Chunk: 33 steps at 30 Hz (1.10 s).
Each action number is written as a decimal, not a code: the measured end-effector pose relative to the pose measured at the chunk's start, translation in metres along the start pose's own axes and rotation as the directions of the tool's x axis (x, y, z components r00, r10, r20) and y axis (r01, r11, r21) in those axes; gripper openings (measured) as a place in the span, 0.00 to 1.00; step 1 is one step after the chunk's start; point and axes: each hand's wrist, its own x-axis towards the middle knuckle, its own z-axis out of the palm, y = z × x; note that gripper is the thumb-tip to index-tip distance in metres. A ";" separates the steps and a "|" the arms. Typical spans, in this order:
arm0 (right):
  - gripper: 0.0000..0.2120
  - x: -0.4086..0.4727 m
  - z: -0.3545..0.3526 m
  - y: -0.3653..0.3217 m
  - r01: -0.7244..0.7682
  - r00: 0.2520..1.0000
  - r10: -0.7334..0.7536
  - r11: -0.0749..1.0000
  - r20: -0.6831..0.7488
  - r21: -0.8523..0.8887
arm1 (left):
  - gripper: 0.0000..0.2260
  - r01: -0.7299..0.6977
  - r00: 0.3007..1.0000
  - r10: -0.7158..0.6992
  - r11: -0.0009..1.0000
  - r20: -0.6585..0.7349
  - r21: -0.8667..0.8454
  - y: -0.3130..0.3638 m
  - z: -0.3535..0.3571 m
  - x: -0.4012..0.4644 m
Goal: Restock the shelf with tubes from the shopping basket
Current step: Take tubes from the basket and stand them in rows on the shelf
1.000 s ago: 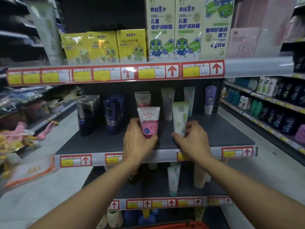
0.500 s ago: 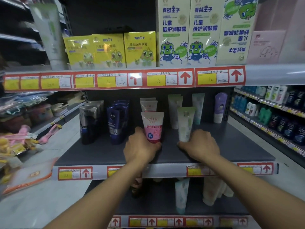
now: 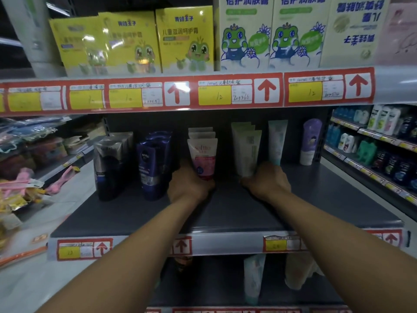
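Both hands reach deep onto the dark middle shelf (image 3: 225, 213), each standing a tube on its cap at the front of its own row. The left hand (image 3: 188, 188) curls round the base of the pink-and-white tube (image 3: 203, 159), which stands upright, touching the matching tubes behind it. The right hand (image 3: 267, 184) is at the foot of the pale green tube (image 3: 247, 152); its fingers appear to wrap the bottom end, though the knuckles hide the contact, so the hold is probable rather than certain. The shopping basket is out of view. The chief risk, as I judge it, is toppling: these tubes are tall, soft and balanced on narrow caps, so a hand pulled away at an angle, or a knuckle catching the base, could tip one backward into its row and knock the rest over. The dark blue tubes (image 3: 153, 166) stand just beside the left wrist (a sideways retreat could clip them). The teal-striped tube (image 3: 277, 141) sits just beyond the right hand. Open room lies toward the person, where the front of the shelf is bare up to the price rail (image 3: 225, 243), so a straight pull back looks safest. Overhead, the upper shelf's rail (image 3: 225, 91) limits any upward lift.
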 end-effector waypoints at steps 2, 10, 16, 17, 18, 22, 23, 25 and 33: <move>0.27 0.005 0.004 0.001 0.007 1.000 -0.007 1.000 -0.019 -0.001 | 0.34 -0.003 1.000 0.003 1.000 0.001 0.000 -0.001 0.003 0.005; 0.21 0.009 0.016 0.008 0.066 0.997 -0.067 0.998 -0.039 -0.023 | 0.34 -0.031 0.999 0.031 0.999 0.010 -0.009 -0.010 0.014 0.012; 0.19 0.009 0.016 0.008 0.099 0.993 -0.102 0.993 -0.051 -0.061 | 0.32 -0.017 1.000 0.017 1.000 0.012 -0.020 -0.010 0.015 0.013; 0.20 0.010 0.016 0.009 0.099 0.993 -0.102 0.993 -0.054 -0.064 | 0.32 -0.015 1.000 0.015 1.000 0.005 -0.020 -0.010 0.015 0.013; 0.21 0.010 0.016 0.009 0.100 0.993 -0.104 0.993 -0.058 -0.069 | 0.32 -0.014 1.000 0.014 1.000 -0.001 -0.023 -0.011 0.015 0.013; 0.22 0.012 0.018 0.011 0.118 0.991 -0.122 0.990 -0.056 -0.072 | 0.31 -0.015 1.000 0.015 0.999 -0.008 -0.035 -0.012 0.016 0.013; 0.23 0.012 0.018 0.011 0.117 0.991 -0.121 0.991 -0.053 -0.067 | 0.31 -0.015 1.000 0.015 0.999 -0.008 -0.033 -0.013 0.016 0.014; 0.23 0.013 0.018 0.012 0.122 0.991 -0.126 0.990 -0.051 -0.068 | 0.31 -0.014 1.000 0.014 1.000 -0.012 -0.027 -0.013 0.016 0.015; 0.24 0.016 0.021 0.014 0.119 0.991 -0.122 0.991 -0.045 -0.057 | 0.30 -0.010 1.000 0.009 0.999 -0.026 -0.037 -0.015 0.018 0.016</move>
